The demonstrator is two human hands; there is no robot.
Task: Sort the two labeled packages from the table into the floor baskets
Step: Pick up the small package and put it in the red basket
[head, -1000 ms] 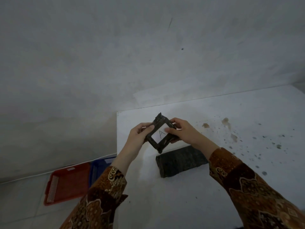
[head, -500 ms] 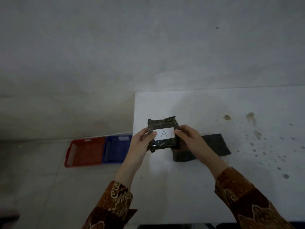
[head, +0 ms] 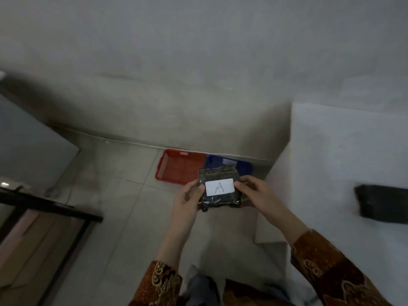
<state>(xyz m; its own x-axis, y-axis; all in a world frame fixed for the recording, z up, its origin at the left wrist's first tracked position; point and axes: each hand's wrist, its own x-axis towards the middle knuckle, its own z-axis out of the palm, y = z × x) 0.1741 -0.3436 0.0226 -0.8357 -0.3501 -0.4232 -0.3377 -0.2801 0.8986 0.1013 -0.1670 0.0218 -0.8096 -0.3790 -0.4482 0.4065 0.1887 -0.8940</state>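
Note:
A dark package with a white label reading "A" (head: 219, 187) is held upright in the air over the floor, left of the table. My left hand (head: 188, 198) grips its left edge and my right hand (head: 257, 193) grips its right edge. Beyond it on the floor stand a red basket (head: 180, 166) and a blue basket (head: 242, 166) side by side against the wall; the package hides part of the blue one. A second dark package (head: 382, 204) lies on the white table (head: 342, 155) at the right, its label not visible.
A dark-framed shelf or rack (head: 50, 208) stands at the lower left, with a grey cabinet side (head: 28, 146) behind it. Tiled floor (head: 123, 213) stretches between me and the baskets. The wall runs close behind the baskets.
The view has swung left and away from the table. The "A" package, still in both hands, is now off the table and over the floor in front of the baskets.

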